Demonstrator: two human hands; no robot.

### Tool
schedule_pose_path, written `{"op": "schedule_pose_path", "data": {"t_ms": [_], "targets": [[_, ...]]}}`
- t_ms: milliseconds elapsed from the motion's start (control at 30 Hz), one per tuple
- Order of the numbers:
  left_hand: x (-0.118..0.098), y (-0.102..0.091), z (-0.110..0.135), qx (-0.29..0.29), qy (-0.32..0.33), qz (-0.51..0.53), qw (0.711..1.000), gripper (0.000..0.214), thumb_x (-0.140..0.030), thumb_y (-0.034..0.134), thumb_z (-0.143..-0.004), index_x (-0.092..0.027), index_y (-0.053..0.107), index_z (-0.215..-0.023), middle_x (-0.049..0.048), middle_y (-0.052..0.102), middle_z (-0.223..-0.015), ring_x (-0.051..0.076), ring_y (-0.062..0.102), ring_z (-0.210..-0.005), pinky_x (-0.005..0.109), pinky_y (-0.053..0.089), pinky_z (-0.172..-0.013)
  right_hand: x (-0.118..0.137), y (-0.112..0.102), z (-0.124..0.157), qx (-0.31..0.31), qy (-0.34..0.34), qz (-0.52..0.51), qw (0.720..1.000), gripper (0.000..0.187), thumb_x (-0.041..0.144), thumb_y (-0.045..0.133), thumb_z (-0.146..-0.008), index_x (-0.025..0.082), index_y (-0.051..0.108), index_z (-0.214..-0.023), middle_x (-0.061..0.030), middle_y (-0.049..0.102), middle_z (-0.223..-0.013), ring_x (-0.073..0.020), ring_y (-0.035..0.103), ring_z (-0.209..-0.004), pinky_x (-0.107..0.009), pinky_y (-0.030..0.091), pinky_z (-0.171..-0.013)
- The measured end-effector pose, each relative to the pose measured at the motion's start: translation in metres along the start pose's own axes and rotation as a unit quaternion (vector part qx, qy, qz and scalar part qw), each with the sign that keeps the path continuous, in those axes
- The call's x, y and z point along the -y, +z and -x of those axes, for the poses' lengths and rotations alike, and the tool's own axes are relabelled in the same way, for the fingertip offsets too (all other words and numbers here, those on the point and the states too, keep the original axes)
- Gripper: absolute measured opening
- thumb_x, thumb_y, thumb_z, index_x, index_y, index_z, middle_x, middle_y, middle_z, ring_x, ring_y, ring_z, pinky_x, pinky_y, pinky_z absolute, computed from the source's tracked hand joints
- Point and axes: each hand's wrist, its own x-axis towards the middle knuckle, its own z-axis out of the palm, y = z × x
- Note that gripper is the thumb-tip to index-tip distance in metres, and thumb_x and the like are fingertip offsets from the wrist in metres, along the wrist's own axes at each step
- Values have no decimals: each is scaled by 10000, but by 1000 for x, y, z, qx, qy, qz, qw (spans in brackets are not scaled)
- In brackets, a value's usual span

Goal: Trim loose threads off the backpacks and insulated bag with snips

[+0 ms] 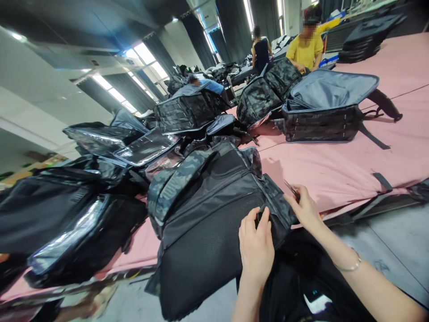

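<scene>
A black backpack [204, 223] with camouflage shoulder straps [177, 185] lies at the front edge of the pink-covered table, its lower end hanging over. My left hand [257, 239] is closed in a pinch on dark material at the backpack's right side, beside a mesh panel. Just right of it, my right hand [304, 208] grips small thread snips [292, 191], their thin metal points directed up and to the left. Its fingers hide most of the tool. The snips are near the backpack's camouflage side, and I cannot tell whether they touch it.
More bags, some with silvery linings, crowd the left, including a black bag [80, 237]. An unzipped camouflage backpack [321, 120] lies farther back on the pink cloth [395, 147]. A person in yellow [305, 49] and two others are beyond. Flat black pieces [367, 38] are stacked at upper right.
</scene>
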Motion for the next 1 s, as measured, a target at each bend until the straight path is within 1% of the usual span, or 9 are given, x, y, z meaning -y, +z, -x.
{"op": "schedule_pose_path", "data": {"t_ms": [67,133,233,300,400,500,667,833,1000], "targets": [[-1,-1,9,-5,2,15,1000,370,-132,470,-866,-217,550,-1217,106,517,-1192,201,489,-1048,369,481,-859,-4,-6,31,-50,-27,12,998,440,507,377,-870,166,453,-1138,-137,555,-1143,-243,530,-1063,-414,425,-911],[-2,-1,18,-11,5,28,1000,380,-123,476,-861,-217,547,-1223,109,512,-1196,199,488,-1054,361,471,-866,-9,-12,62,-66,-44,15,997,364,468,355,-904,192,452,-1121,-108,568,-1115,-206,543,-1048,-363,444,-902],[-3,0,27,-16,7,42,999,399,-113,487,-853,-214,539,-1236,113,504,-1205,203,479,-1073,358,455,-883,-17,-17,97,-35,-28,15,999,303,446,408,-899,202,475,-1066,-69,601,-997,-173,592,-918,-296,485,-819],[-3,0,30,-14,10,48,999,411,-110,492,-850,-211,530,-1247,116,498,-1211,205,472,-1083,363,447,-893,-20,-17,109,-9,-11,16,1000,293,450,431,-887,200,490,-1028,-53,615,-929,-164,609,-842,-272,501,-757],[-2,0,32,-9,11,56,998,421,-113,491,-851,-217,521,-1258,116,492,-1222,208,466,-1093,369,443,-902,-18,-14,112,-1,0,28,1000,302,453,447,-876,195,483,-1029,-49,621,-902,-164,615,-815,-268,505,-734],[-1,0,31,-3,10,60,998,421,-113,490,-851,-218,522,-1257,114,491,-1226,208,464,-1095,368,439,-907,-12,-13,109,-6,-15,51,999,305,442,422,-888,192,462,-1058,-56,620,-930,-163,612,-842,-270,499,-749],[-2,-2,32,-7,10,62,998,413,-113,490,-851,-210,527,-1250,113,491,-1224,202,469,-1074,358,445,-892,-6,-14,108,36,-33,107,993,267,443,436,-893,210,497,-1009,14,570,-689,-119,535,-545,-230,457,-550],[-3,-2,32,-8,10,60,998,400,-124,488,-855,-215,536,-1242,113,497,-1218,203,474,-1064,361,450,-885,-5,-17,106,42,-82,114,989,233,398,408,-910,212,536,-966,-26,631,-873,-135,600,-724,-239,475,-673],[-4,-2,32,-6,7,59,998,394,-130,478,-861,-220,537,-1240,110,499,-1218,200,477,-1068,363,459,-887,1,-20,100,67,-65,99,991,252,420,397,-904,208,530,-929,-29,624,-801,-141,573,-654,-249,466,-627]]}}
